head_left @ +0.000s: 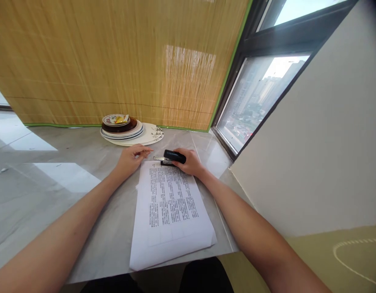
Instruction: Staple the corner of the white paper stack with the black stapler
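A stack of printed paper sheets (171, 211) lies on the grey marble table (53, 195) in front of me. My right hand (192, 162) grips a black stapler (172, 157) at the top edge of the sheets, its metal tip pointing left. My left hand (133, 158) rests at the top left corner of the paper, fingers curled and pinched near the stapler's tip. What the fingers hold, if anything, is too small to make out.
A pile of plates (129, 130) with a small patterned dish on top stands behind the paper, by a bamboo blind (120, 61). A window (255, 97) is at the right, and a white wall (322, 142) borders the table's right edge.
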`<state>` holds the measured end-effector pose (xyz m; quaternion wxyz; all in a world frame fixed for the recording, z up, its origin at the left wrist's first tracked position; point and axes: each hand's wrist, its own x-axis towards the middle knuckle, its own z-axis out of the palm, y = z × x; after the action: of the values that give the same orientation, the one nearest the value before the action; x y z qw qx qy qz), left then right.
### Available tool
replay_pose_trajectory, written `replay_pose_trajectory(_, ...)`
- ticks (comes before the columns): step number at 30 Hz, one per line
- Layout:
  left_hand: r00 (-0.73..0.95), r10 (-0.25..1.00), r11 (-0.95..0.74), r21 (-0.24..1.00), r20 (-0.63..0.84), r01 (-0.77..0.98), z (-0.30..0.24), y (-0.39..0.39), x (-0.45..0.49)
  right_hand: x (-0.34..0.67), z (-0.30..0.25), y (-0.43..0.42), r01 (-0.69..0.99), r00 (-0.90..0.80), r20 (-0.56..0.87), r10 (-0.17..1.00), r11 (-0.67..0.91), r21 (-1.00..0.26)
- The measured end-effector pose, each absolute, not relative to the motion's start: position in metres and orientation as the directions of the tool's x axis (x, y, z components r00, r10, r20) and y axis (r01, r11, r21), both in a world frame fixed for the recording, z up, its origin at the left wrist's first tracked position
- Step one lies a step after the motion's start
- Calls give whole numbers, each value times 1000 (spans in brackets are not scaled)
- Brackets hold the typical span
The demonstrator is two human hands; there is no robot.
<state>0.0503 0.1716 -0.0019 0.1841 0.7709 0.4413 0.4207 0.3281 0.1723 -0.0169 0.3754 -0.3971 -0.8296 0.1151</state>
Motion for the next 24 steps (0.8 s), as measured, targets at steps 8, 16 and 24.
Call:
replay_pose_trajectory(8, 289, 866, -499, 662, 408, 559, -4, 174, 52, 328, -16, 172, 562, -436, 503, 746, 662, -495)
replay_pose_trajectory(16, 316, 857, -514, 655, 406, 554, 0, 169, 52, 329, -17, 173, 565, -433, 515, 740, 668, -484)
replay_pose_trajectory(24, 322, 868, -497, 671, 378, 550, -3, 171, 52, 329, -16, 172, 559, -442, 520, 731, 678, -478)
